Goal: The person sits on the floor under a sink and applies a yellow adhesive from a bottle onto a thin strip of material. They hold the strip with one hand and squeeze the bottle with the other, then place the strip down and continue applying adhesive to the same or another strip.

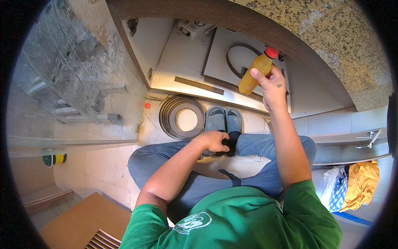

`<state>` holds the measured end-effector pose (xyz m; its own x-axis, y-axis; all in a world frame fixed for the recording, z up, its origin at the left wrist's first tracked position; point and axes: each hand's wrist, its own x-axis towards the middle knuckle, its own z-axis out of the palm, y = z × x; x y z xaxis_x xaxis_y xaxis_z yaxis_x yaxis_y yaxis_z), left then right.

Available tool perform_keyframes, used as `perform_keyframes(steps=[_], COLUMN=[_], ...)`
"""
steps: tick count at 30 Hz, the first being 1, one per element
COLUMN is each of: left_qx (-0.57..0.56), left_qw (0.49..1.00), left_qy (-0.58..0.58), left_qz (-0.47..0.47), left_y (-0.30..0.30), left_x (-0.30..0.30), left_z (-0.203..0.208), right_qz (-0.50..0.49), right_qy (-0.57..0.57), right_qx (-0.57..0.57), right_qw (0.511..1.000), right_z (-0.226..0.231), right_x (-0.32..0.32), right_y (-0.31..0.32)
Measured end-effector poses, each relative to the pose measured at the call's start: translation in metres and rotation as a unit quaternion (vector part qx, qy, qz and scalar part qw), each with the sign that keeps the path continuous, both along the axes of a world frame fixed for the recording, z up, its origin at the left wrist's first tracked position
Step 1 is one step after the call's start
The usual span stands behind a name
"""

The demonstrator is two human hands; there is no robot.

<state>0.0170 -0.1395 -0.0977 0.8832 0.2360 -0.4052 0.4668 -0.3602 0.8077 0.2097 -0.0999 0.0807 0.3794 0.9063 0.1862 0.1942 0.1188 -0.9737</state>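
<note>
My right hand [273,88] is raised at the cabinet front and wrapped round a clear plastic bottle [253,74] of yellow-orange liquid. The bottle is tilted, its red cap [270,52] on and pointing up and right. My left hand [214,141] hangs empty between my knees, fingers loosely stretched out, just above my slippers [216,118]. Beside the slippers, a wide coil of dark brown edging strip [165,118] lies flat on the floor.
Ahead is a white cabinet [182,54] with a dark front edge and a looped dark strip [228,56] inside. A speckled stone countertop [331,37] overhangs at upper right. A small red round piece [147,106] lies left of the coil. Yellow cloth [361,184] hangs at right.
</note>
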Motion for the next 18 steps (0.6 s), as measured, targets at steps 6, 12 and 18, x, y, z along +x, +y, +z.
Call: perform_keyframes(steps=[6, 12, 18], left_qx=[0.007, 0.005, -0.001], left_qw=[1.0, 1.0, 1.0], left_qy=[-0.011, 0.0, -0.008], left_qz=[0.0, 0.001, 0.009], left_y=[-0.002, -0.001, -0.001], left_x=[0.002, 0.002, 0.001], left_z=[-0.004, 0.0, -0.004], right_qz=[0.022, 0.043, 0.08], right_qy=[-0.025, -0.027, -0.051], right_qx=[-0.002, -0.028, -0.028], right_qw=[0.999, 0.998, 0.995], right_z=[0.013, 0.018, 0.011], right_x=[-0.017, -0.038, -0.061], right_y=[-0.001, 0.011, 0.038])
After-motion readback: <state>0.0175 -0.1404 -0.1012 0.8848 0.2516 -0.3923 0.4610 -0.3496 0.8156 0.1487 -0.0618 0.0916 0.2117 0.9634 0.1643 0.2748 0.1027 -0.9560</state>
